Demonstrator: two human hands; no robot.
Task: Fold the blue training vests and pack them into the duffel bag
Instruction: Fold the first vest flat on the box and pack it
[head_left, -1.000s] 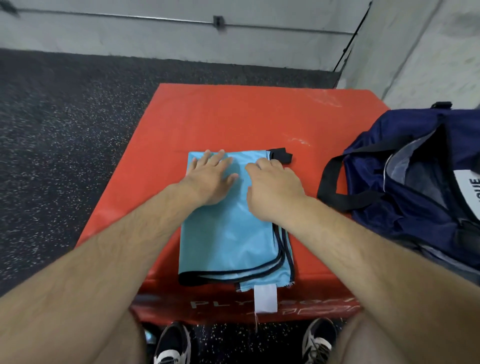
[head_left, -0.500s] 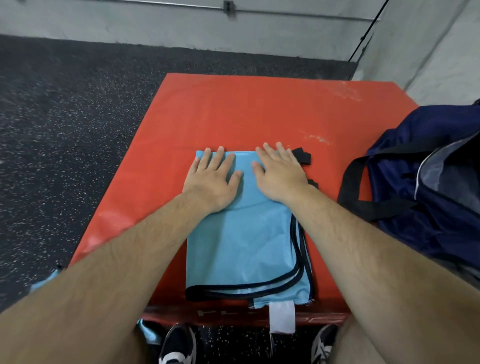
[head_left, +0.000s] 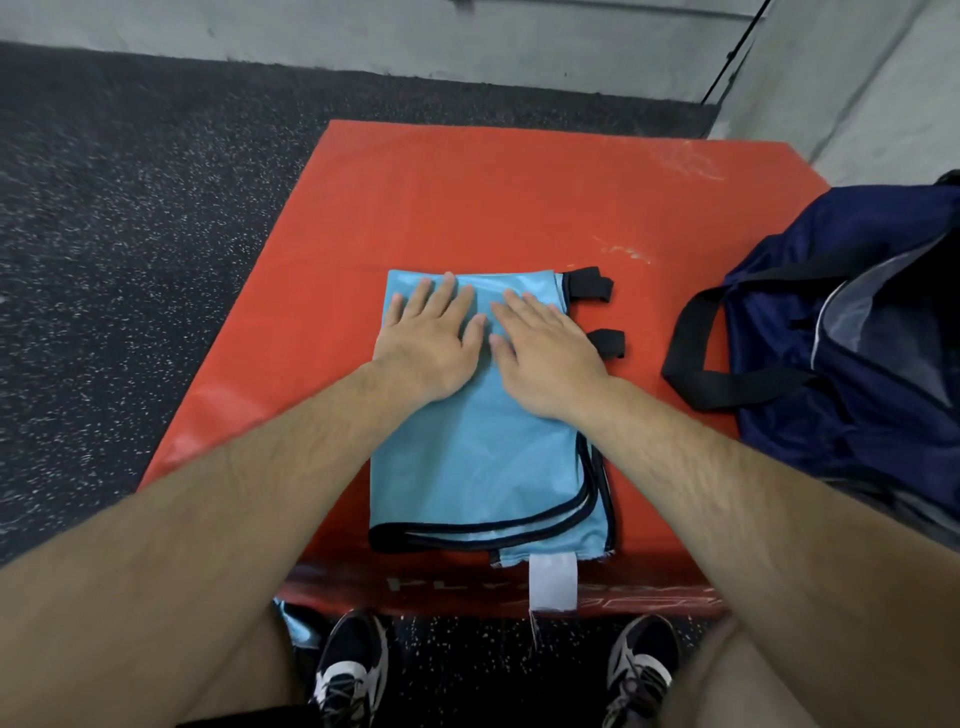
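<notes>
Head cam: 1 folded blue vest lies flat on the red padded box, near its front edge, black trim stacked along the near & right sides. Left hand and right hand are both palm-down on the far half of the vest, fingers straight and slightly spread, pressing flat, gripping nothing; thumbs nearly touch. The hands cover most of the vest's far end, and the forearms hide the box's front corners. 2 black tabs stick out from the vest's right edge, just beside the right hand. 1 white label hangs from the vest's near edge over the box front. 1 navy duffel bag sits on the box's right side, apart from the vest, top unzipped w/ grey lining showing, cut off by the frame edge; its black strap loops toward the vest. Around: speckled dark floor, grey wall, 2 shoes below the box. Bit of light blue fabric by the left leg, can't tell what.
</notes>
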